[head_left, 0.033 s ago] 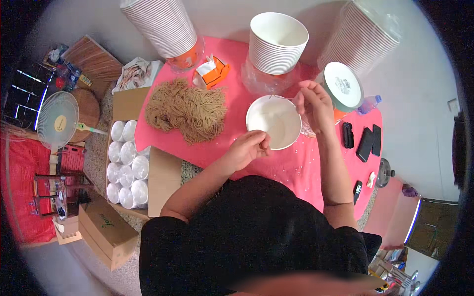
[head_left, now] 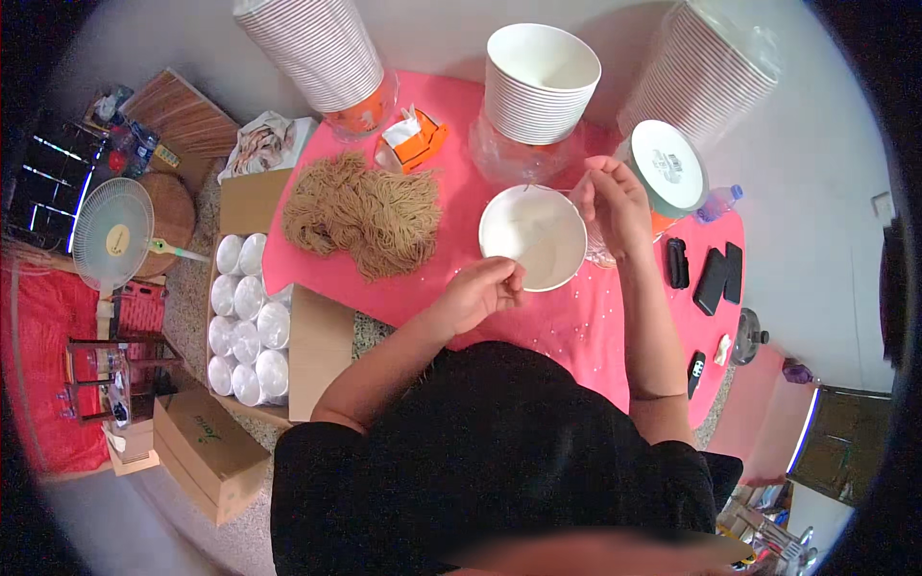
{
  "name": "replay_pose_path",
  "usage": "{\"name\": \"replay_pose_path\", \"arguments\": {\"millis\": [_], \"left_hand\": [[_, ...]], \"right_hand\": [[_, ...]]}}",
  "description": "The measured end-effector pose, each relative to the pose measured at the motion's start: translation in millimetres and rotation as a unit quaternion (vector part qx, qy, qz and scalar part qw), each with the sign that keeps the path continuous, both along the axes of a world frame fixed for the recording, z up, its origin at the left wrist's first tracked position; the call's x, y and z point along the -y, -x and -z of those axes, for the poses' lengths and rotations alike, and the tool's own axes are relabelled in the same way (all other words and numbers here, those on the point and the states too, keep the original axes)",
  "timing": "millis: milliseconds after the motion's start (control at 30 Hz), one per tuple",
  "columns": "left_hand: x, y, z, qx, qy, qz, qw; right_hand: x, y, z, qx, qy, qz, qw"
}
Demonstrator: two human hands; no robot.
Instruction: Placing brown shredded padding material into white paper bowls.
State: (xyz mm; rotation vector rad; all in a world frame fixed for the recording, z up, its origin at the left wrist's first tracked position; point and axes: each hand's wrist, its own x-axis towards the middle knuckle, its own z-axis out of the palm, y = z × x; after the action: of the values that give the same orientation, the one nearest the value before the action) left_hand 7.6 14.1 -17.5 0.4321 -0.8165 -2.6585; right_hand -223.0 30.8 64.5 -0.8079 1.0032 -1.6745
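A white paper bowl point(head_left: 514, 216) stands open side up on the pink-covered table point(head_left: 461, 125) in front of me. My left hand point(head_left: 488, 293) is at the bowl's near left rim, its thumb and fingers pinched together. Over the far right rim is my right hand point(head_left: 617, 204), raised, with thumb and fingertips also closed in a pinch. Whatever either pinch holds is too small to make out. Behind the bowl rises a stack of white paper bowls point(head_left: 540, 106) with crumpled clear plastic at its base. Beside my right hand an upturned paper bowl point(head_left: 667, 165) shows its white bottom.
Tan stringy strands point(head_left: 360, 216) lie left, near an orange tissue pack point(head_left: 413, 144). Tall bowl stacks stand at back left point(head_left: 317, 58) and back right point(head_left: 706, 72). Dark phone-like objects point(head_left: 711, 281) lie right. A carton point(head_left: 322, 331) of wrapped white cups is beside the table.
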Motion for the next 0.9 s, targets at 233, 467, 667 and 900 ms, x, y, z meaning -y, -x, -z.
{"name": "replay_pose_path", "arguments": {"millis": [233, 467, 667, 900], "left_hand": [[-2.4, -15.9, 5.6, 0.042, -0.069, 0.044, 0.996], [-3.0, -21.3, -1.8, 0.217, 0.163, -0.035, 0.962], [-6.3, -14.3, -3.0, 0.214, 0.290, -0.069, 0.930], [-5.4, -11.7, -24.4, 0.303, 0.540, -0.034, 0.784]], "right_hand": [[3.4, 6.5, 13.0, -0.025, -0.024, 0.028, 0.999], [-24.9, -11.5, 24.8, -0.726, -0.012, 0.249, 0.641], [-59.3, -71.3, 12.2, -0.399, -0.040, -0.101, 0.910], [-58.2, -67.6, 44.3, -0.428, -0.043, -0.111, 0.896]]}}
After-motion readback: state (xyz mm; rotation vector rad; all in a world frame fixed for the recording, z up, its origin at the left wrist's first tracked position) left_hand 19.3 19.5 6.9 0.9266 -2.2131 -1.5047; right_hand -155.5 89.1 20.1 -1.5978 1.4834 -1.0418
